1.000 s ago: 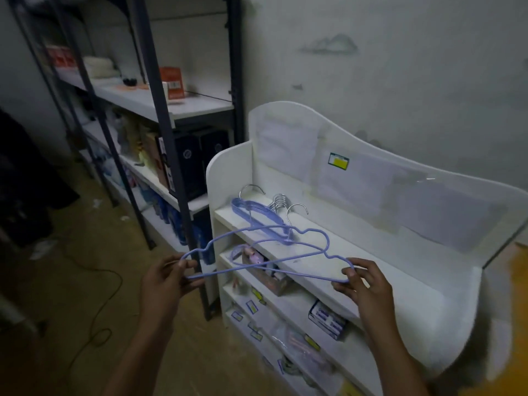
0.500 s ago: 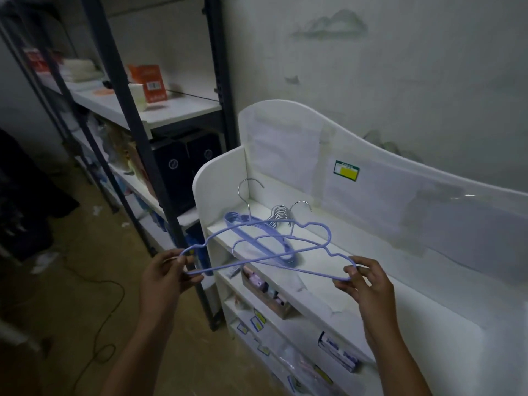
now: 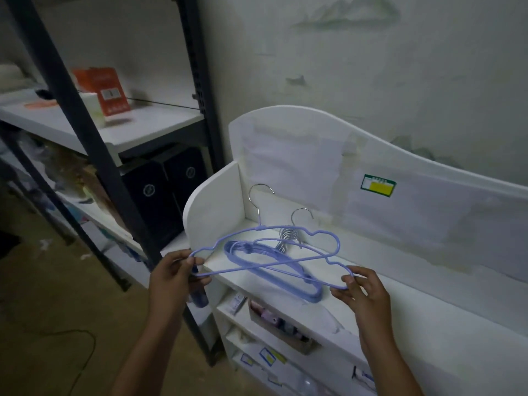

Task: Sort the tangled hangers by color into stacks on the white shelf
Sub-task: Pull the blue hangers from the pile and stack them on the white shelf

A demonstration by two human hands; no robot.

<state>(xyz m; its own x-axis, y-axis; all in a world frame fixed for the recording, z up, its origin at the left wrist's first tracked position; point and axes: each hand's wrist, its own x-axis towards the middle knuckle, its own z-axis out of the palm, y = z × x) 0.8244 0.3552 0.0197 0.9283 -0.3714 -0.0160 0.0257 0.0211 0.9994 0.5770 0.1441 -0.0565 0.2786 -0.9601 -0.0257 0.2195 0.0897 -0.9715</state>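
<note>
The left hand [image 3: 174, 274] and right hand [image 3: 361, 290] each pinched an end of a purple hanger [image 3: 333, 238] above the purple stack [image 3: 274, 270] on the white shelf [image 3: 400, 298].

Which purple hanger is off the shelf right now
The purple hanger held at its ends by the left hand and right hand; the others lie stacked on the white shelf.
</note>
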